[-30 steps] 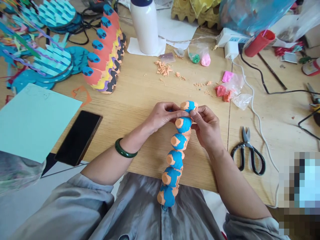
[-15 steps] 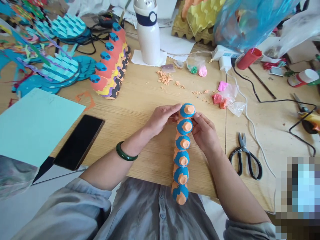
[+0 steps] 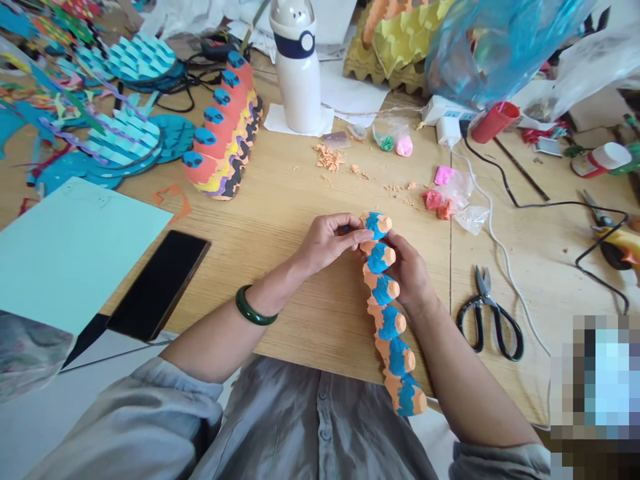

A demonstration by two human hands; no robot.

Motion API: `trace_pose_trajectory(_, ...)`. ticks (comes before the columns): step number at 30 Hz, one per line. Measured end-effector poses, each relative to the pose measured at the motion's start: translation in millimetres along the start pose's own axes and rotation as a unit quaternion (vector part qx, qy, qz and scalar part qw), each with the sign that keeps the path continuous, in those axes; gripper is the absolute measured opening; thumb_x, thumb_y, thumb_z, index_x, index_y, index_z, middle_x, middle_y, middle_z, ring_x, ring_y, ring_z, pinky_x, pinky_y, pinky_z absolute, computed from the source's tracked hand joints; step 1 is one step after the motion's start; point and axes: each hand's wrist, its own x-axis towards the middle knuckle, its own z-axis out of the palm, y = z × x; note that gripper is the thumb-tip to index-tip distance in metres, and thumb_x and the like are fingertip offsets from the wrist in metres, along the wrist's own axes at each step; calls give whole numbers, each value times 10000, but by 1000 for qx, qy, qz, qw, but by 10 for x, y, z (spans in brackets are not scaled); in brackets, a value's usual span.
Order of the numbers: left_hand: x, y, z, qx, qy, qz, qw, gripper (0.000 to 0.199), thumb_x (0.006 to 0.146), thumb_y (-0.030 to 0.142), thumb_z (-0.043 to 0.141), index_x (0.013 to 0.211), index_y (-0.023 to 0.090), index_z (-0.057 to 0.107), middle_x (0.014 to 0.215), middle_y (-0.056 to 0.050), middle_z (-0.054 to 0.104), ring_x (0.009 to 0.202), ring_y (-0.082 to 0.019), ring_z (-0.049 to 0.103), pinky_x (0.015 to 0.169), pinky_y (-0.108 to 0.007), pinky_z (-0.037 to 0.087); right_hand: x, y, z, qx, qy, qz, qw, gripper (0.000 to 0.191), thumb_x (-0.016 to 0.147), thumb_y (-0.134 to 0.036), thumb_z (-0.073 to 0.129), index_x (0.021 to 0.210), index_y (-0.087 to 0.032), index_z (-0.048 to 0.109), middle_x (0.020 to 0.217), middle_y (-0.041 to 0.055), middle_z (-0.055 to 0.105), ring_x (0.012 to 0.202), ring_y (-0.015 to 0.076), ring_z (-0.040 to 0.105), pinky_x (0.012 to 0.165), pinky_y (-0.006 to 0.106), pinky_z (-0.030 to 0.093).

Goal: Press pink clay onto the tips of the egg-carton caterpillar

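Long knobbly orange-and-blue clay-like strip (image 3: 385, 291) between hands, near end past light wooden table (image 3: 295, 320) edge. Left hand (image 3: 327, 241) pinches far end, thumb on top; right hand (image 3: 413, 270) grips its right side, fingers partly hidden.

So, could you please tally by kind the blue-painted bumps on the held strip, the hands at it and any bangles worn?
Blue-painted bumps on the held strip: 6
Left hand and right hand: 2
Green bangle: 1
Total: 9
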Motion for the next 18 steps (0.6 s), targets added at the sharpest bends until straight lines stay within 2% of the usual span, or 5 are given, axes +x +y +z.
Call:
trace_pose_trajectory(5,-7,-8,-12,1,-12,18,1000,418,783,553,864,712,173,704,614,24,619,621,-101,575,679,-262,502,-16,-32,25,-14,-1,-8,1000,327,863,-580,705,833,-259,762,831,12,795,826,226,740,748,364,618)
trace_pose_trajectory(8,-7,-42,-2,-53,-41,-2,998,428,801,566,848,728,166,716,679,10,648,652,-96,580,686,-256,493,-42,-47,45,-21,9,-14,1000,362,880,-610,679,804,-263,746,805,13,780,798,225,724,728,368,610)
trace_pose_trajectory(12,-14,-53,23,-101,-46,-31,993,443,737,559,900,697,165,700,645,26,612,603,-87,541,626,-251,456,-96,-50,84,-51,30,-76,995,361,903,-584,679,815,-241,747,809,16,769,816,219,716,808,374,609)
trace_pose_trajectory(14,-21,-35,25,-98,-46,-20,994,428,770,528,889,663,167,684,599,39,569,584,-76,507,623,-244,431,-121,-44,93,-67,45,-105,991,337,913,-554,679,819,-237,740,830,14,771,842,217,714,850,376,605)
trace_pose_trajectory(18,-44,12,27,-85,-63,-1,994,419,811,510,868,648,170,685,587,40,545,587,-73,478,626,-246,405,-146,-30,65,-82,75,-131,985,334,941,-543,644,816,-246,731,811,7,755,807,210,693,801,367,596)
